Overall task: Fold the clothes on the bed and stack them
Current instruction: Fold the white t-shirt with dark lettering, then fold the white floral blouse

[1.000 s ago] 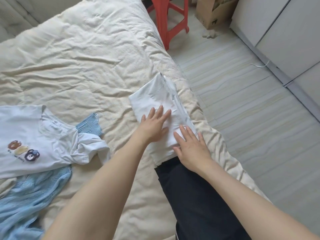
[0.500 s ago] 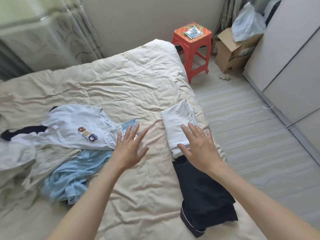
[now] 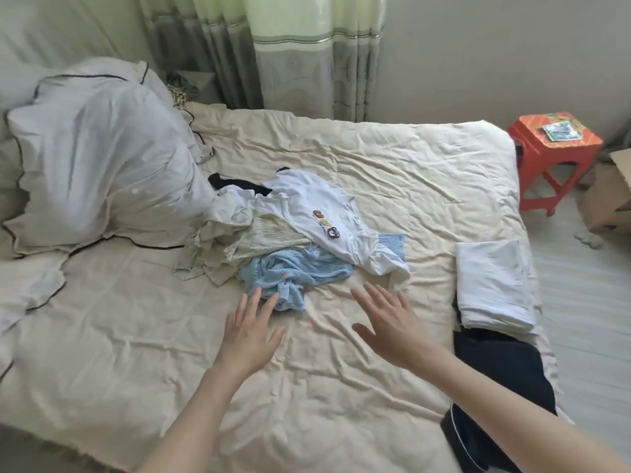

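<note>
A loose heap of clothes lies mid-bed: a white T-shirt with small bear prints on top, a crumpled light-blue knit below it, a cream garment to the left and a dark piece behind. A folded white garment lies at the bed's right edge, with a dark navy garment nearer me. My left hand and my right hand hover with fingers spread just in front of the heap, holding nothing.
The bed wears a wrinkled cream cover. A large grey pillow fills the left. A red plastic stool and a cardboard box stand on the floor at right. Curtains hang behind.
Both hands left the folded white garment and moved left toward the heap. My view swung left, bringing the pillow and the whole pile into sight.
</note>
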`<state>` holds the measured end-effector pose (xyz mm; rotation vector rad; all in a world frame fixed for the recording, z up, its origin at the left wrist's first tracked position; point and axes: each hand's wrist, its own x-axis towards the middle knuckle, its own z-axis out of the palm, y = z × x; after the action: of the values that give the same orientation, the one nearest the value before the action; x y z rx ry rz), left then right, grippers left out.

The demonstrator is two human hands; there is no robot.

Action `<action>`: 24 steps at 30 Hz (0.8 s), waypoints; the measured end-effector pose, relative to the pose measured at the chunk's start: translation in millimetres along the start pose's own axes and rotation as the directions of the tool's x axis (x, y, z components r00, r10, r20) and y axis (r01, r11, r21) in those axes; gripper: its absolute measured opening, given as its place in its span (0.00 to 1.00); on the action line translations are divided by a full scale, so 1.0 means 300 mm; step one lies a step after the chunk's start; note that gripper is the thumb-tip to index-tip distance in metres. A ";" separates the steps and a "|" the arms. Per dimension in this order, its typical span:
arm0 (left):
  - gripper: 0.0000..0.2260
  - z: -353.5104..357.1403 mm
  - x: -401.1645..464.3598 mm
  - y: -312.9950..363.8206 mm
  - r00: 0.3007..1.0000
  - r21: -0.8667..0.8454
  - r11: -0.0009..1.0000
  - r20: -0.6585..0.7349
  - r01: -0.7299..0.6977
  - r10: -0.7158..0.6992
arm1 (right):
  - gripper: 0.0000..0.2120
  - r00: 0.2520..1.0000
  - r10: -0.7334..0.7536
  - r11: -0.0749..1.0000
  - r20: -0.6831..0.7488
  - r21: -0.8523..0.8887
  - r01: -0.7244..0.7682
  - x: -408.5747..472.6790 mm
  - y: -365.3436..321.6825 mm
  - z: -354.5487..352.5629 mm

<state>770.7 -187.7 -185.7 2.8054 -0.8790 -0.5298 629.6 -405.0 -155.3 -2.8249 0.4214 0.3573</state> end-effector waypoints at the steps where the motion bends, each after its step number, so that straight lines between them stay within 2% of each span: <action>1: 0.29 -0.003 -0.016 -0.064 1.000 0.000 1.000 0.010 0.022 -0.022 | 0.30 1.000 -0.015 1.000 0.009 -0.017 0.015 0.019 -0.047 0.019; 8: 0.28 -0.048 -0.070 -0.442 0.996 -0.061 0.997 0.083 0.049 -0.044 | 0.30 0.999 -0.017 0.999 0.049 -0.027 0.018 0.196 -0.368 0.097; 12: 0.27 -0.082 -0.066 -0.606 0.996 -0.124 0.990 0.071 0.065 -0.057 | 0.30 0.998 0.029 1.000 0.058 0.010 -0.030 0.301 -0.497 0.112; 18: 0.27 -0.008 0.002 -0.767 0.981 -0.154 0.979 0.158 0.134 -0.110 | 0.28 0.999 0.028 0.998 0.030 0.060 -0.030 0.508 -0.594 0.170; 24: 0.26 0.178 0.264 -0.871 0.973 -0.174 0.972 0.197 0.156 -0.121 | 0.24 0.999 0.006 0.999 0.033 0.050 -0.008 0.866 -0.599 0.326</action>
<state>947.6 -22.3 -322.7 2.6882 -0.6261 -0.8597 907.5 -275.6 -279.4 -2.7656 0.4272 0.3890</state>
